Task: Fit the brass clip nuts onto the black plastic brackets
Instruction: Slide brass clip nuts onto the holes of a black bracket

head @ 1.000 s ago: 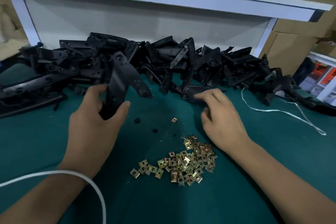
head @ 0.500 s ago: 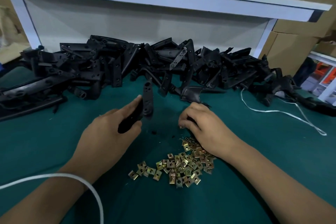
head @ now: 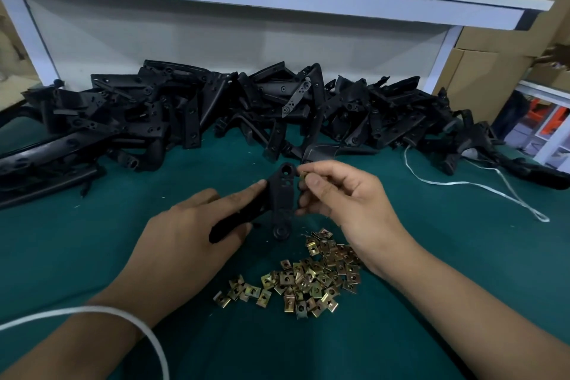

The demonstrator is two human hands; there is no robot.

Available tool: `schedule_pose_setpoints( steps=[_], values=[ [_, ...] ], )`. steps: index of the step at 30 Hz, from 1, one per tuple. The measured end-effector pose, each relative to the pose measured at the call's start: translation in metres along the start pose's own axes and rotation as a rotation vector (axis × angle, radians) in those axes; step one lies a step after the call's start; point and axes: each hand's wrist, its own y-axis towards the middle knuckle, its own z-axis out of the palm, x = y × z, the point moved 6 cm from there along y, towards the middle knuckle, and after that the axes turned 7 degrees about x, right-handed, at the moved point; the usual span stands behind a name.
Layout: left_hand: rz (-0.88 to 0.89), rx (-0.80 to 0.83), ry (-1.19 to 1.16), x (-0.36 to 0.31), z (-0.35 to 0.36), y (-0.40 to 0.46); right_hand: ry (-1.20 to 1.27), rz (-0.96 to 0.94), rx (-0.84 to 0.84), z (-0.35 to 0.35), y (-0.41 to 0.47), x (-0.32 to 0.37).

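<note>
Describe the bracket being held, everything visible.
The bracket is matte black, plastic by the look, a flat forked piece with one arm toward the left hand and another ending in a round boss near the green mat. A hole shows at its top end, smaller ones below. The left hand grips its lower arm and holds it above the mat; the right hand pinches a brass clip nut at its upper right edge.

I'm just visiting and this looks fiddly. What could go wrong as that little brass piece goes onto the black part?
The clip nut is held only by the right hand fingertips, so it could slip and fall among the loose nuts below. It meets the bracket at its upper edge; pushed on crooked, it might jam. The left hand grips the bracket's lower end, so the top could twist under pressure.
</note>
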Motion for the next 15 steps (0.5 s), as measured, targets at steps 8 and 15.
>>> schedule_pose_setpoints(
  steps=[8, 15],
  values=[
    [0.004, -0.051, -0.006, 0.0, -0.0027, 0.0002, 0.239, 0.02, 0.092, 0.007, -0.0005, -0.0003],
    [0.029, -0.038, -0.012, -0.0009, -0.0017, 0.0005, 0.239, 0.011, 0.115, 0.009, -0.0024, 0.0044]
  ],
)
